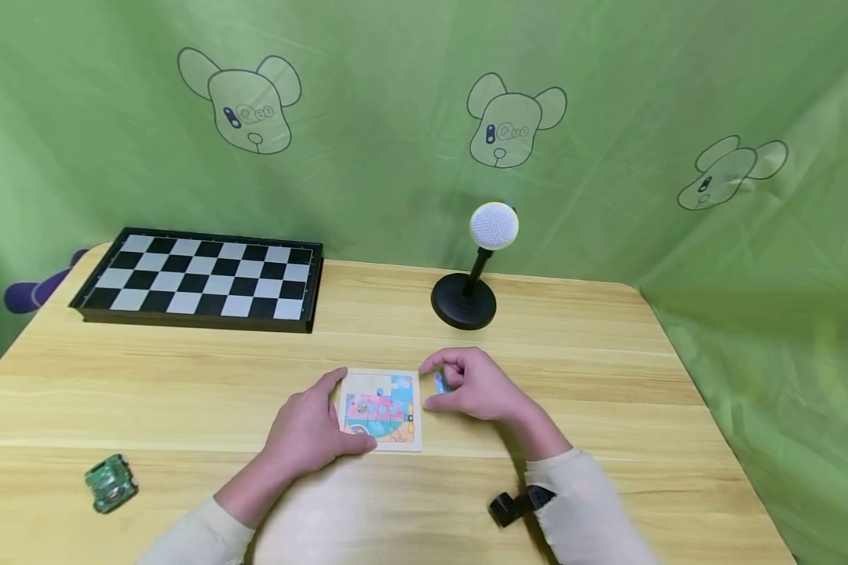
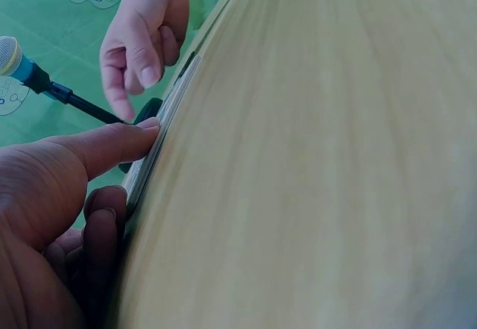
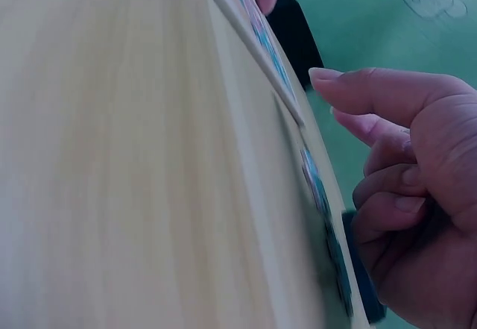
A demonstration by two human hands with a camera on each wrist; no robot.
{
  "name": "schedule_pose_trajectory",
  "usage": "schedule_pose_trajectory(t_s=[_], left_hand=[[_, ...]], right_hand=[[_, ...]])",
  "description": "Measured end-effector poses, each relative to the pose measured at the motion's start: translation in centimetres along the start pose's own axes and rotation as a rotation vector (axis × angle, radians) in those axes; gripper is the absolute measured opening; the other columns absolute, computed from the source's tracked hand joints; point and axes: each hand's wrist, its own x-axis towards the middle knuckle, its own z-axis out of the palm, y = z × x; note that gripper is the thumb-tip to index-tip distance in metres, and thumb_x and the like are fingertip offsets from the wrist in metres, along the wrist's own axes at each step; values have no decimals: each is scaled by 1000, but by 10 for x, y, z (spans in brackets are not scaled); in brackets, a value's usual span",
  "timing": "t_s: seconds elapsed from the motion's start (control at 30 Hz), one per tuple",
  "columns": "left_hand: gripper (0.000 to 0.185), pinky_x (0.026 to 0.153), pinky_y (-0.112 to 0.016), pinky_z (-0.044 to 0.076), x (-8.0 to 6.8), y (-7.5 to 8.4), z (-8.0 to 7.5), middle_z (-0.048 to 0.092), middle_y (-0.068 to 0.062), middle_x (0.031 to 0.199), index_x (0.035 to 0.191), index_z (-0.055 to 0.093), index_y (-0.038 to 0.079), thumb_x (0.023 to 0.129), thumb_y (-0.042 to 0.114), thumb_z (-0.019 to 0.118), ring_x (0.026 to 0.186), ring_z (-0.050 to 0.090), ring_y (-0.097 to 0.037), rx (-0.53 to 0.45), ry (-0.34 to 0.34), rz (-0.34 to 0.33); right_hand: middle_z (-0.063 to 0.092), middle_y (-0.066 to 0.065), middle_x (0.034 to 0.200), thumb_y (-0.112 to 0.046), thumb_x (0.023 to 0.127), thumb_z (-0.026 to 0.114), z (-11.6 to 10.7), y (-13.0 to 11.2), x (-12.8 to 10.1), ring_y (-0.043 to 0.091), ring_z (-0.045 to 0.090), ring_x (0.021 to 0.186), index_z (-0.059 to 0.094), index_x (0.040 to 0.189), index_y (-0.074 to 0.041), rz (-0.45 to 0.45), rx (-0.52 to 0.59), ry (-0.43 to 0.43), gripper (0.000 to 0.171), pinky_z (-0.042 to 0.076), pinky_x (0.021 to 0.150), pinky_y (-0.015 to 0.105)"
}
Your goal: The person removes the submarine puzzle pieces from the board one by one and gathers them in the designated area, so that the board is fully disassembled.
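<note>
A small picture puzzle board (image 1: 381,410) is seen lying flat on the wooden table (image 1: 608,369), slightly below the middle of the head view, with a pink, blue and orange picture on its face. The left hand (image 1: 309,434) is laid against the left edge of the board, its thumb stretched along the upper left corner and the fingers curled at the lower edge; in the left wrist view the thumb (image 2: 112,144) is pressed to the thin side of the board, so the board is held between thumb and fingers. Just right of the board, the right hand (image 1: 475,386) is curled, and a small blue and white puzzle piece (image 1: 441,382) is pinched between its thumb and fingertips, close to the upper right corner of the board. In the right wrist view coloured pieces (image 3: 328,232) are seen lying on the table beneath that hand. Behind the hands, a microphone (image 1: 493,227) is stood on a round black base. A folded chessboard (image 1: 205,276) is placed at the upper left of the table, and a small green object (image 1: 111,482) is found at the lower left
</note>
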Motion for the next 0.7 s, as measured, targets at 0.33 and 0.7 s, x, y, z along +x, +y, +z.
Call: schedule_pose_trajectory(t_s=[0.33,0.7], left_hand=[[111,78,-45,50,0,-2,0,66,-8,97,146,48,6,54,43,97,79,56,-21,8,3,6],[111,78,-43,49,1,-1,0,65,-7,95,147,47,7,55,42,97,77,55,-21,-1,1,-6]], right_hand=[[26,-5,59,-13,75,90,19,-15,15,12,26,55,73,107,-13,-25,-40,-109,36,42,78,28],[29,-5,55,-13,78,87,24,-21,21,9,27,52,73,102,-15,5,-106,-175,28,46,78,27]])
